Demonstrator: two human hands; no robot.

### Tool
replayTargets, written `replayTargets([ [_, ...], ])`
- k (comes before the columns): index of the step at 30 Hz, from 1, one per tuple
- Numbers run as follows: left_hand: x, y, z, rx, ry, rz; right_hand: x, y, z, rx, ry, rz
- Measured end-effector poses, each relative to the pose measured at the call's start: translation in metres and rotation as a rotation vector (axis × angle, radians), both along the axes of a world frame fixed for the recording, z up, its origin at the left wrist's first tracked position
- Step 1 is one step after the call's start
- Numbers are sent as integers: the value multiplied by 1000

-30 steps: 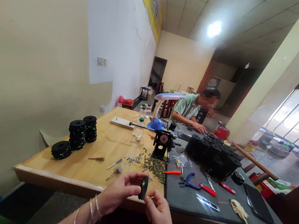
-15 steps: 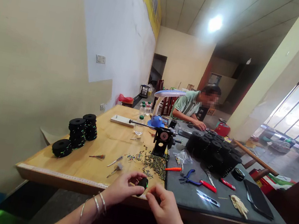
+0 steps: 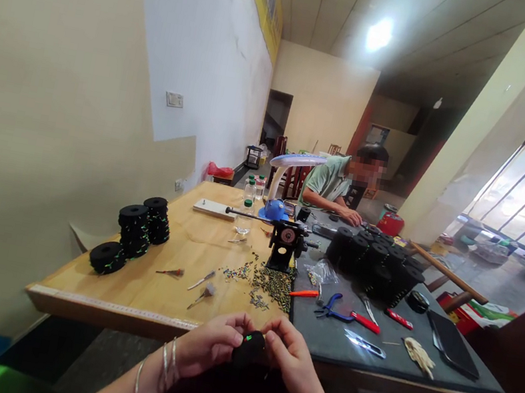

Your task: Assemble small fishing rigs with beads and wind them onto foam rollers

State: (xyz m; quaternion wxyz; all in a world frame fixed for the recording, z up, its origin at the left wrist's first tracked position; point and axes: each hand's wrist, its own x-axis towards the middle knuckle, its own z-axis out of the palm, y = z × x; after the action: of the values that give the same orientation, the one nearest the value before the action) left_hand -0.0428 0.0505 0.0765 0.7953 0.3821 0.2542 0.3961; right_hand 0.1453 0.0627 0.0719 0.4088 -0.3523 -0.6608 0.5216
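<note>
A small black spool (image 3: 247, 350) with a bright green bit on its upper side is at the table's front edge, between my two hands. My left hand (image 3: 215, 341) has its fingers and thumb closed on the spool's left side. Bracelets circle that wrist. On the opposite side, my right hand (image 3: 288, 353) pinches the spool's right rim with thumb and forefinger; any thread between those fingertips is too fine to make out. Just beyond the hands lies a heap of small dark and yellowish pieces (image 3: 272, 284), below a black winding device (image 3: 283, 244).
Stacked black spools (image 3: 133, 228) stand at the left. More spools (image 3: 376, 260) crowd the grey mat, near pliers (image 3: 337, 309), a cutter (image 3: 365, 343) and a glove (image 3: 418, 357). Brushes (image 3: 205, 293) lie on the wood. A person (image 3: 333, 182) works across the table beside a lamp (image 3: 273, 208).
The spool has turned so its green bit faces up, and it sits slightly lower. My right hand has moved left from beside it to its rim.
</note>
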Motion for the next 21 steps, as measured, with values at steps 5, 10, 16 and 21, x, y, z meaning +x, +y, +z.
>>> replayTargets([
  [5, 0, 0, -1, -42, 18, 30, -3, -6, -5, 146, -168, -79],
  [10, 3, 1, -4, 80, 215, 100, -3, -7, -6, 271, -358, -165],
  [16, 10, -2, -9, 216, 342, 335, -3, -7, -10, 318, -356, -183],
  [21, 14, -4, -20, 178, 348, 541, -8, -12, -16, 283, -300, -196],
])
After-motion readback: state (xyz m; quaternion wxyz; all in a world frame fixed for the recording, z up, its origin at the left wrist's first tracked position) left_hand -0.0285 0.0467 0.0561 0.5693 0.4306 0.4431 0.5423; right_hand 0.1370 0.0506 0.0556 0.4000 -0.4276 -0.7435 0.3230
